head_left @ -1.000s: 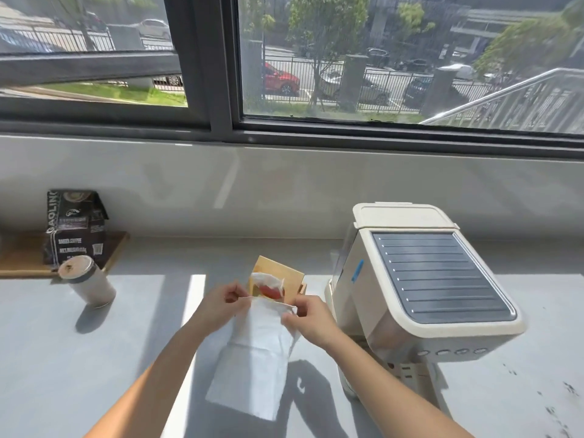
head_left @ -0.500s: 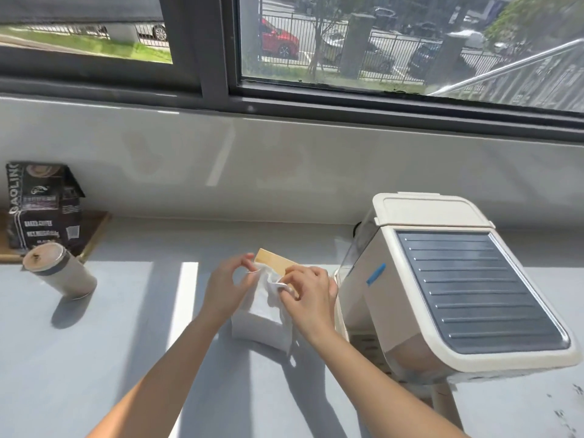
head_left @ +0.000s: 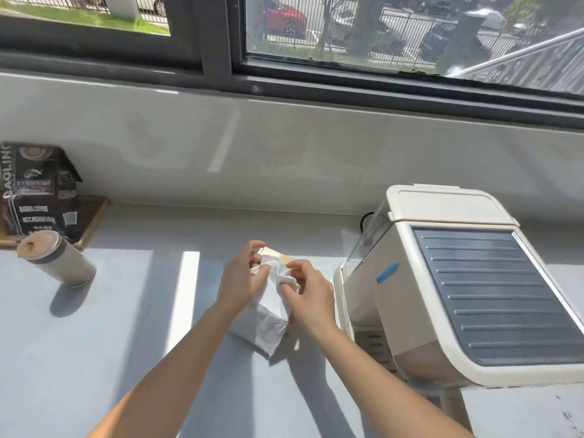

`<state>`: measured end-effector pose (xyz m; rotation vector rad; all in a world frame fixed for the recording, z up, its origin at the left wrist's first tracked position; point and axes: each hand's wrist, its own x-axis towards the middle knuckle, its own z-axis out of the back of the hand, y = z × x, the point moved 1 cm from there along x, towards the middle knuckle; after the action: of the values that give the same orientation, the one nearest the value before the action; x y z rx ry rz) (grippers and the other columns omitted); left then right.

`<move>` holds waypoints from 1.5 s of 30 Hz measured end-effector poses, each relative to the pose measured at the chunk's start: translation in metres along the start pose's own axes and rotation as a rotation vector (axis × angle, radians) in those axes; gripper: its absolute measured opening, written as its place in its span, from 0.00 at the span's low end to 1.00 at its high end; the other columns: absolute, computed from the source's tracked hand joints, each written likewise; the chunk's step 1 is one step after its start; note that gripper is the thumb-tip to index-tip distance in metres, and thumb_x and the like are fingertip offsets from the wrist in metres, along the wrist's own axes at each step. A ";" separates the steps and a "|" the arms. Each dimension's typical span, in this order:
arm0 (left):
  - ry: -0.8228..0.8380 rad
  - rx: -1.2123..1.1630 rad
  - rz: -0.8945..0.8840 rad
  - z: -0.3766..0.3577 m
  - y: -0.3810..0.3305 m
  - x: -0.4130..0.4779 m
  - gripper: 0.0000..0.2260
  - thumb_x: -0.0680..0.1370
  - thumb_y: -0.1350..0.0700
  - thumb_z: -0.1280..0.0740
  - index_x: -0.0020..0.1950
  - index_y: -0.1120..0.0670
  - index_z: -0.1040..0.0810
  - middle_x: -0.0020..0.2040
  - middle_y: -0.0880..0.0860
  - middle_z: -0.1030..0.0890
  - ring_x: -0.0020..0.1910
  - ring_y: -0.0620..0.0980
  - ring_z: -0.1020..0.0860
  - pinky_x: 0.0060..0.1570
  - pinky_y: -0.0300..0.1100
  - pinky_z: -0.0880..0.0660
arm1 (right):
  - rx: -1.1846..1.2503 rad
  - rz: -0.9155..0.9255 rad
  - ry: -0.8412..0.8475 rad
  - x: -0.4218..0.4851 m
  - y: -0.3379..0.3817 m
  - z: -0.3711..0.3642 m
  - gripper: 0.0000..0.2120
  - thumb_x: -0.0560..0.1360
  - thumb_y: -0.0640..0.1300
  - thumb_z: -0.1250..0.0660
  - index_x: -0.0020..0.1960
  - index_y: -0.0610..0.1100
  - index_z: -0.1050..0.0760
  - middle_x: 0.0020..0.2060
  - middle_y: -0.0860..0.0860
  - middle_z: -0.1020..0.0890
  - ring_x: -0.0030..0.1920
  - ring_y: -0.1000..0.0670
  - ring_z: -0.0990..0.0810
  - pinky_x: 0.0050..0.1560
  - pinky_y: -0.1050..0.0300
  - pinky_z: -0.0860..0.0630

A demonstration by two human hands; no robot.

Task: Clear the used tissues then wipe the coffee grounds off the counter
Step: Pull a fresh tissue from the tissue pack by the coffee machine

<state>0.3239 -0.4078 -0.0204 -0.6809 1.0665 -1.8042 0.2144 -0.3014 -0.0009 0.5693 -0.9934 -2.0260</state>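
A white tissue [head_left: 264, 327] hangs crumpled between both hands over the grey counter [head_left: 126, 358], just left of the coffee machine. My left hand [head_left: 241, 279] pinches its upper left part and my right hand [head_left: 308, 295] pinches its bunched top. Behind the hands, a tan tissue box [head_left: 278, 255] is mostly hidden, with only its top edge showing. Dark coffee grounds [head_left: 568, 418] speckle the counter at the lower right corner.
A cream coffee machine [head_left: 458, 289] fills the right side. At the left stand a lidded beige cup [head_left: 57, 262] and a black coffee bag [head_left: 38, 191] on a wooden tray [head_left: 91, 222]. A white sill and the window run along the back.
The tissue, flat and long a second ago, is now bunched up between my hands. The hands have drawn closer together over the box. The view has tilted down and left.
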 end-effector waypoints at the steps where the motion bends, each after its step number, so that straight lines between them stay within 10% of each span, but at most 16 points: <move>1: -0.001 -0.005 -0.003 0.000 -0.001 0.000 0.14 0.73 0.63 0.32 0.57 0.51 0.23 0.44 0.51 0.18 0.44 0.51 0.20 0.49 0.44 0.25 | 0.021 -0.008 -0.014 0.000 -0.001 0.000 0.09 0.68 0.43 0.32 0.48 0.52 0.24 0.41 0.56 0.19 0.46 0.52 0.21 0.53 0.51 0.26; 10: -0.101 -0.157 -0.162 0.032 -0.061 -0.009 0.13 0.73 0.71 0.35 0.43 0.54 0.19 0.42 0.49 0.18 0.44 0.45 0.21 0.47 0.32 0.28 | 0.264 0.068 -0.122 0.013 0.043 0.035 0.12 0.72 0.38 0.32 0.36 0.53 0.24 0.32 0.59 0.21 0.34 0.61 0.25 0.36 0.70 0.32; 18: -0.117 -0.431 -0.262 0.085 -0.146 -0.009 0.03 0.75 0.53 0.33 0.44 0.45 0.21 0.34 0.41 0.20 0.33 0.38 0.23 0.35 0.31 0.26 | 0.530 0.312 -0.195 0.009 0.119 0.092 0.09 0.73 0.35 0.33 0.50 0.45 0.20 0.42 0.44 0.17 0.41 0.46 0.21 0.44 0.53 0.24; 25: 0.260 -0.472 -0.054 0.097 -0.125 -0.030 0.15 0.71 0.51 0.29 0.55 0.57 0.19 0.49 0.55 0.15 0.47 0.53 0.18 0.48 0.46 0.23 | 0.529 0.318 0.004 -0.018 0.113 0.093 0.11 0.76 0.33 0.35 0.57 0.40 0.24 0.49 0.47 0.19 0.47 0.49 0.21 0.50 0.53 0.23; 30: 0.274 -0.484 0.103 0.092 -0.087 -0.052 0.09 0.75 0.58 0.31 0.54 0.59 0.21 0.45 0.54 0.21 0.46 0.53 0.25 0.47 0.46 0.28 | 0.541 0.148 0.087 -0.035 0.086 0.076 0.09 0.75 0.33 0.36 0.46 0.46 0.21 0.36 0.54 0.21 0.35 0.58 0.27 0.38 0.64 0.29; 37: 0.222 -0.616 0.126 0.095 -0.089 -0.063 0.09 0.75 0.56 0.33 0.53 0.59 0.20 0.46 0.56 0.17 0.43 0.53 0.20 0.41 0.41 0.22 | 0.500 -0.059 0.567 -0.051 0.065 0.071 0.10 0.73 0.38 0.29 0.54 0.43 0.24 0.47 0.46 0.21 0.44 0.48 0.22 0.44 0.55 0.25; 45: 0.431 -0.483 0.212 0.087 -0.108 -0.098 0.20 0.77 0.41 0.37 0.58 0.53 0.18 0.58 0.56 0.17 0.57 0.54 0.19 0.57 0.49 0.26 | 0.694 0.014 0.447 -0.076 0.069 0.105 0.07 0.77 0.38 0.36 0.50 0.48 0.22 0.41 0.55 0.16 0.40 0.56 0.17 0.37 0.59 0.21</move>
<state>0.3905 -0.3292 0.1144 -0.4350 1.8274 -1.5514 0.2201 -0.2193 0.1202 1.3044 -1.3910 -1.4023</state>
